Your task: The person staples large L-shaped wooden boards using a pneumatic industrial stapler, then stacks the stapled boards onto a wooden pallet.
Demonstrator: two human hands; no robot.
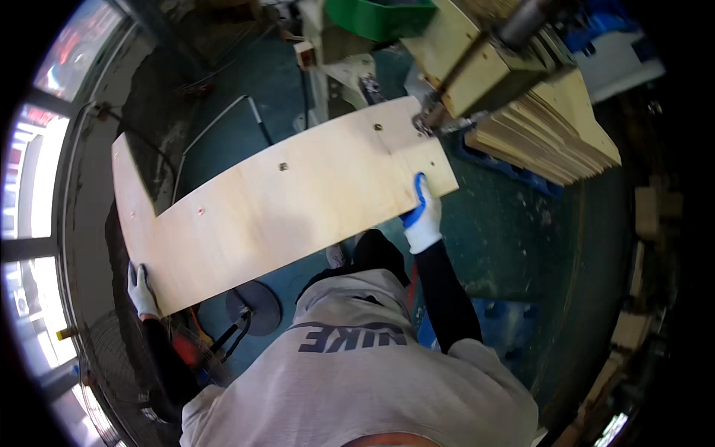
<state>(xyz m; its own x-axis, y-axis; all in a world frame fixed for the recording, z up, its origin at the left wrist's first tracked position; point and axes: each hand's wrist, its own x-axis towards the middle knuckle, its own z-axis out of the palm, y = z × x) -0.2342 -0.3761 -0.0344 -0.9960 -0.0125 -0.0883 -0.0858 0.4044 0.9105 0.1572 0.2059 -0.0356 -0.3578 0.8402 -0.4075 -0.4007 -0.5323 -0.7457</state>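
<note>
A large pale plywood panel (298, 201), curved along its far edge and notched at the left, spans the space before me. My left hand (141, 290), in a whitish glove, grips its near left corner. At the right end my right hand (424, 217), in a white glove with blue coating, holds the near edge, thumb on top and the other fingers hidden below. Several small metal inserts, one a nut (283, 166) near the middle, dot the panel. Its far right end lies under the tip of a machine head (430, 121); contact there is unclear.
A stack of cut plywood pieces (529, 138) stands right of the machine on a blue pallet. A green bin (380, 21) sits at the far side. A round dark pedestal base (255, 307) and a wire fan (112, 365) are at lower left, near windows.
</note>
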